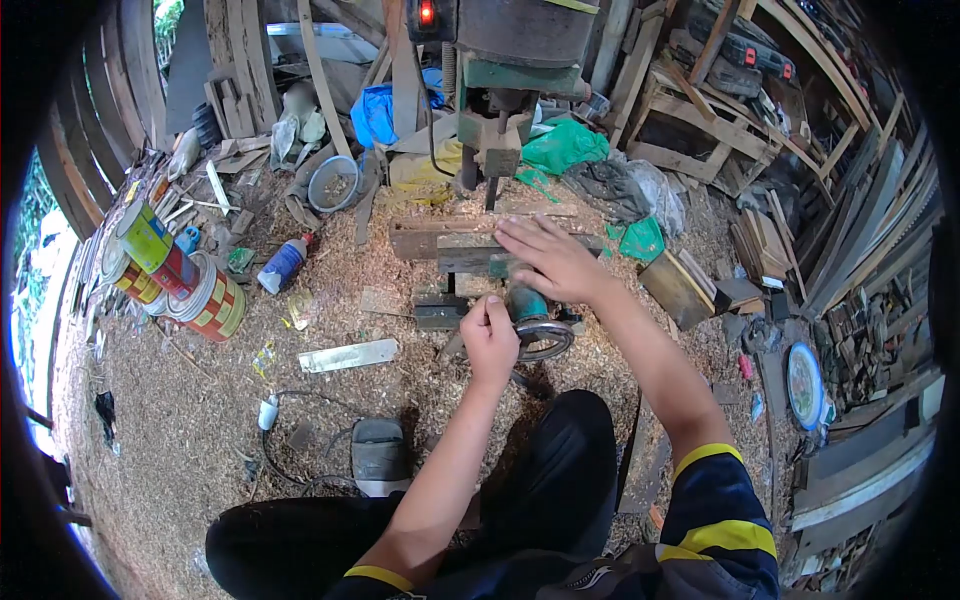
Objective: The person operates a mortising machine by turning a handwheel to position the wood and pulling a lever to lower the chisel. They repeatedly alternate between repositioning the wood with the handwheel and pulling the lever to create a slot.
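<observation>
A green and grey drilling machine point(500, 110) stands at the top centre, its bit pointing down at a wooden piece point(420, 240). That piece lies against a metal fence on the machine's bed. My right hand point(550, 258) rests flat over the fence and the wood's right end, fingers stretched out. Lower and to the left, my left hand point(490, 338) is curled closed beside the round handwheel point(545, 341); whatever its fingers hold is hidden.
Paint cans point(212, 300) stand at the left, near a blue bottle point(284, 264). A bucket point(334, 184) sits behind. Wood shavings cover the floor, with a pale board point(348, 356) on them. Stacked planks point(880, 230) fill the right side.
</observation>
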### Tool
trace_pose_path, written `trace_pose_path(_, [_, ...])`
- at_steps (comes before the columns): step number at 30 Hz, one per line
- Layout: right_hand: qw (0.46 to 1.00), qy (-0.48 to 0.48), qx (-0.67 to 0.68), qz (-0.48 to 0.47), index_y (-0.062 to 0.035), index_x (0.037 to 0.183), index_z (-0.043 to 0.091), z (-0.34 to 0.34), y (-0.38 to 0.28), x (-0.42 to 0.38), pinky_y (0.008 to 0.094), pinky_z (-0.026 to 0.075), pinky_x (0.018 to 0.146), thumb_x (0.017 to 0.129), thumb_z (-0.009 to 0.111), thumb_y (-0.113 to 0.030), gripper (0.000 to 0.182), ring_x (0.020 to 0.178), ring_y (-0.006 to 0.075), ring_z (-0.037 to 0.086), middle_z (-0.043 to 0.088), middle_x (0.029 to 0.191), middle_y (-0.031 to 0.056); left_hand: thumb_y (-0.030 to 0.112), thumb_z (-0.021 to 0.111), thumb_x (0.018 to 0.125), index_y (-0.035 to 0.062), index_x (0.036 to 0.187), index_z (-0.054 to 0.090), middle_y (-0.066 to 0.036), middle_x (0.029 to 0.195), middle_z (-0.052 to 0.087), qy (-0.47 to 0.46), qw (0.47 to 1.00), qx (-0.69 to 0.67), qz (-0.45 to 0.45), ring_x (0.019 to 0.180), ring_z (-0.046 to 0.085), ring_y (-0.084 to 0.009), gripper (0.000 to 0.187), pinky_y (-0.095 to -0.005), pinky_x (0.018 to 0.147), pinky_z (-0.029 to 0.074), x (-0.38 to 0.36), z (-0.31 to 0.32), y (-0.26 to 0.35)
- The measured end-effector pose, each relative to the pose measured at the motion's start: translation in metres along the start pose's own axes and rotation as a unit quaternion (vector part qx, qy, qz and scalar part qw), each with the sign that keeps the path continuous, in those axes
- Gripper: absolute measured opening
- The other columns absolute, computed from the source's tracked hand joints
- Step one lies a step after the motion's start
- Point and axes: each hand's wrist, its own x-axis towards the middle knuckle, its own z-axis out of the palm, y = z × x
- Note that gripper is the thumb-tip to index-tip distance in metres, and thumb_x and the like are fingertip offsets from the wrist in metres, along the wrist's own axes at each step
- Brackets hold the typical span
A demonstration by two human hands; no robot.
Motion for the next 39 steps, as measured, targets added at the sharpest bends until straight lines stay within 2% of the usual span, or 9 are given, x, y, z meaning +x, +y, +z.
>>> trace_pose_path(4, [0.906,0.153,-0.214,0.331,-0.0095,0.153,0.043,0.016,0.03,-0.009,0.0533,0.019,0.125,0.102,0.052,-0.04,0.061,0.15,0.0315,0.035,0.041,0.16,0.0138,0.015,0.048,0.105,0.0009,0.069,0.041,0.0,0.058,0.037,0.006,1.0,0.013,-0.002,0.058,0.034,-0.0069,0.039,-0.0326,0.051,0.029,-0.001,-0.003,-0.003])
trace_pose_path(12, [0.978,0.042,-0.157,0.132,-0.0016,0.145,0.05,-0.006,-0.007,-0.03,0.0579,0.015,0.124,0.102,0.051,-0.041,0.059,0.151,0.0411,0.029,0.038,0.159,0.0226,0.013,0.047,0.105,0.0011,0.07,0.042,0.002,0.059,0.038,0.001,1.0,-0.005,-0.01,0.058,0.034,-0.0056,0.037,-0.0307,0.051,0.029,-0.002,0.0,0.003])
trace_pose_path(14, [0.815,0.189,-0.295,0.462,-0.0039,0.143,0.052,0.016,0.015,-0.027,0.0577,0.014,0.124,0.102,0.05,-0.041,0.056,0.151,0.0384,0.029,0.038,0.158,0.0225,0.013,0.048,0.105,0.0011,0.071,0.042,0.002,0.06,0.038,-0.003,1.0,-0.007,-0.01,0.059,0.034,-0.0056,0.037,-0.0307,0.051,0.029,-0.002,-0.001,0.002])
trace_pose_path(16, [0.812,0.238,-0.236,0.477,-0.004,0.143,0.053,0.007,0.007,-0.024,0.0583,0.013,0.124,0.101,0.053,-0.038,0.054,0.151,0.0378,0.029,0.04,0.156,0.023,0.013,0.048,0.105,0.0011,0.071,0.043,0.002,0.06,0.038,-0.004,1.0,-0.004,-0.011,0.059,0.034,-0.0056,0.037,-0.0306,0.052,0.029,-0.001,-0.003,-0.001])
trace_pose_path(18, [0.959,0.162,-0.057,0.227,-0.0031,0.14,0.054,-0.007,-0.011,-0.023,0.0584,0.018,0.122,0.099,0.057,-0.032,0.049,0.148,0.0399,0.034,0.044,0.153,0.0223,0.013,0.048,0.105,0.0012,0.071,0.043,0.003,0.06,0.038,-0.006,1.0,0.004,0.0,0.059,0.034,-0.0055,0.037,-0.0308,0.051,0.029,-0.001,-0.003,-0.002])
trace_pose_path(22, [0.973,0.138,-0.095,0.16,-0.0033,0.136,0.056,0.0,-0.016,-0.028,0.0567,0.026,0.119,0.098,0.06,-0.026,0.044,0.14,0.0418,0.043,0.049,0.147,0.0214,0.013,0.049,0.105,0.0012,0.07,0.042,0.002,0.06,0.037,-0.004,1.0,-0.004,-0.013,0.059,0.033,-0.0056,0.037,-0.0311,0.052,0.028,-0.002,0.0,0.005])
trace_pose_path(28, [0.824,0.397,0.128,0.384,0.0014,0.112,0.06,0.039,-0.041,-0.076,0.0465,0.048,0.094,0.097,0.058,-0.011,0.02,0.107,0.04,0.061,0.063,0.114,0.0209,0.013,0.049,0.104,0.0003,0.071,0.043,0.002,0.06,0.037,-0.002,1.0,-0.016,-0.012,0.059,0.032,-0.0058,0.036,-0.0306,0.051,0.027,-0.001,-0.001,-0.001])
trace_pose_path(34, [0.848,0.313,0.042,0.425,0.0001,0.104,0.063,0.091,-0.091,-0.127,0.0459,0.05,0.084,0.094,0.062,-0.013,0.016,0.094,0.0374,0.064,0.066,0.099,0.0206,0.014,0.048,0.105,0.0023,0.07,0.044,0.005,0.06,0.038,-0.005,1.0,-0.024,-0.01,0.059,0.034,-0.004,0.038,-0.0292,0.051,0.028,-0.001,0.0,0.006])
trace_pose_path(39, [0.897,-0.144,0.147,0.391,-0.0101,0.103,0.075,0.116,-0.09,-0.137,0.0455,0.056,0.085,0.082,0.074,-0.018,0.022,0.095,0.0337,0.071,0.073,0.1,0.017,0.015,0.048,0.106,0.0045,0.071,0.043,0.006,0.063,0.038,-0.006,1.0,-0.015,-0.014,0.061,0.033,-0.0039,0.037,-0.0284,0.053,0.028,-0.002,-0.001,0.003])
